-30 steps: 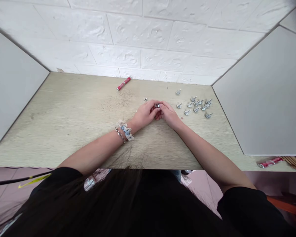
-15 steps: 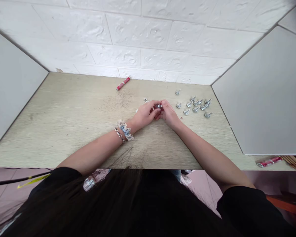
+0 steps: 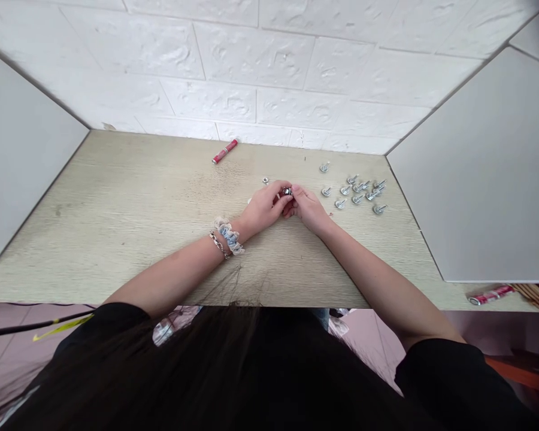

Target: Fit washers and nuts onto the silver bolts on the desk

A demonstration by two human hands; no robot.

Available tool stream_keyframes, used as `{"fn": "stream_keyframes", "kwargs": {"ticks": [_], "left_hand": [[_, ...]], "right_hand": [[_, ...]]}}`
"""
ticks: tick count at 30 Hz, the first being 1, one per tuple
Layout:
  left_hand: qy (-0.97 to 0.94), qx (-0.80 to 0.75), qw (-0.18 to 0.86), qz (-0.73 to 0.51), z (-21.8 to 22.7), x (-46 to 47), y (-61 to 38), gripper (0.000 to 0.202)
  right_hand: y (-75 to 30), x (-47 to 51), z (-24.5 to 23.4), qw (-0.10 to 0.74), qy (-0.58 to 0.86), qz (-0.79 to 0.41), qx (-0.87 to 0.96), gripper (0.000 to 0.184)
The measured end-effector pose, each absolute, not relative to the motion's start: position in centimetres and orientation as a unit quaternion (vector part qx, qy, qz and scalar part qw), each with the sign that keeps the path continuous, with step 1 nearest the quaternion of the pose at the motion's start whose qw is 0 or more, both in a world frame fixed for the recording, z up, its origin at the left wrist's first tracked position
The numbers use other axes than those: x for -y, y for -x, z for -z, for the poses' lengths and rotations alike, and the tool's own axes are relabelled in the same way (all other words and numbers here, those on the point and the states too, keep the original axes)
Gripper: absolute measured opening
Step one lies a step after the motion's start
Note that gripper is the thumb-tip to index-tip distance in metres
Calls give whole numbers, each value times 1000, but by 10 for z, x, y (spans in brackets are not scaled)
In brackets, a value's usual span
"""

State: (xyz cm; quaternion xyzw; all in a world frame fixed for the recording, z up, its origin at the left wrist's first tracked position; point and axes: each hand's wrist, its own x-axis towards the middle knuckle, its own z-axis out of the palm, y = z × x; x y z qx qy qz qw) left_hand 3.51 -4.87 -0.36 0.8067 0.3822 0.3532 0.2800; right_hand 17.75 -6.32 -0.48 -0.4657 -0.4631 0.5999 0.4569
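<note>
My left hand (image 3: 267, 205) and my right hand (image 3: 311, 209) meet over the middle of the table, fingertips closed on one small shiny bolt with a nut (image 3: 287, 191). The left thumb and fingers pinch it from the left, the right thumb and fingers from the right. Most of its shank is hidden by the fingers. A loose hex nut (image 3: 265, 180) lies on the table just beyond my left hand. To the right of my right hand lie several silver bolts with washers and nuts, the nearest bolt (image 3: 326, 191) a short way off.
A red tube-shaped packet (image 3: 225, 151) lies on the wooden table (image 3: 153, 197) near the white brick wall. Grey panels stand left and right (image 3: 485, 179). At the front right edge are another red packet (image 3: 491, 294) and a woven wicker item (image 3: 536, 296).
The bolt piece between my fingertips has turned slightly, and my right thumb and fingers have shifted a little on it. The things on the table stay where they were.
</note>
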Motion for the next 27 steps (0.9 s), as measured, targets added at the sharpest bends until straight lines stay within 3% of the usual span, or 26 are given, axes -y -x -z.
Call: {"fn": "stream_keyframes", "kwargs": {"ticks": [6,13,27], "left_hand": [[-800,-389,282,-358,3,49,-35,25],[-805,-392,284,-342,2,49,-36,27],[-818,-379,302,-311,-2,49,-37,30]], "right_hand": [[-177,64,3,459,461,-606,458,41],[-176,66,0,456,477,-606,445,9],[-176,65,1,444,502,-581,461,7]]}}
